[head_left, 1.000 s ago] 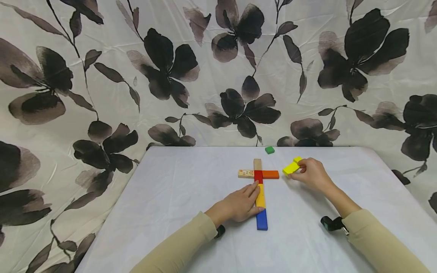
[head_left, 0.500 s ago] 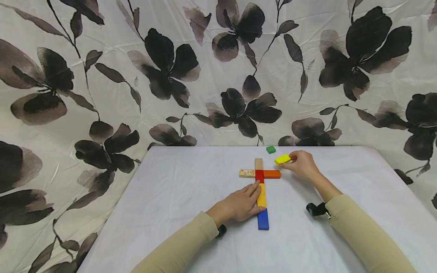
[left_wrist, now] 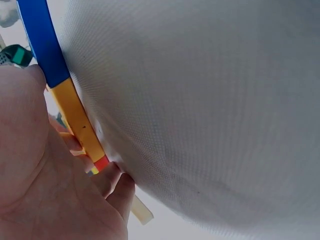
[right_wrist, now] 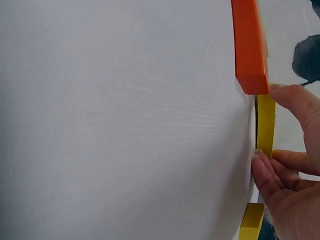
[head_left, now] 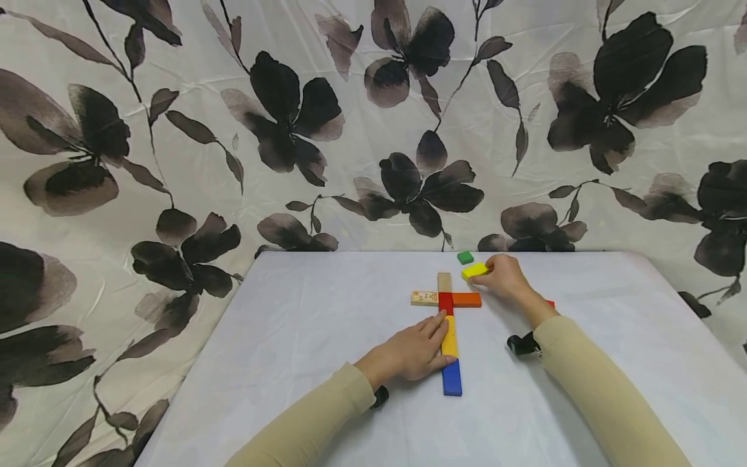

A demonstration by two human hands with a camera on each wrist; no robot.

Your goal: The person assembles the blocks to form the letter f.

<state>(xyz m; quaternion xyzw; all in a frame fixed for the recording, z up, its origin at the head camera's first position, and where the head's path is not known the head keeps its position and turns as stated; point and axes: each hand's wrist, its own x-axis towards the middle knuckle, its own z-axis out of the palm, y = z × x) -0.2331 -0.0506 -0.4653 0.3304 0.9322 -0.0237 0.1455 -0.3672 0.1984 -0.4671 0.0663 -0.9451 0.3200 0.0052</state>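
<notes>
A row of flat blocks forms a cross in the head view: a plain wooden block [head_left: 445, 282], a printed wooden block [head_left: 424, 298], a red block [head_left: 445, 303], an orange block [head_left: 467, 299], a yellow-orange block [head_left: 449, 340] and a blue block [head_left: 452, 379]. My left hand [head_left: 408, 350] rests along the yellow-orange block, fingertips by the red one and thumb near the blue joint. Beyond the orange arm, my right hand [head_left: 506, 280] pinches a bright yellow block [head_left: 474, 271]. The right wrist view shows its fingers and thumb on that yellow block [right_wrist: 266, 125].
A small green block [head_left: 465, 257] lies at the table's far edge, just beyond the held block. A red piece [head_left: 551, 303] peeks out behind my right wrist. Another yellow block [right_wrist: 251, 222] shows low in the right wrist view. Behind the white table [head_left: 303, 337] hangs flowered cloth.
My right hand has moved left and farther from me with the yellow block, closer to the green one. The red piece has come into view. My left hand stays in place.
</notes>
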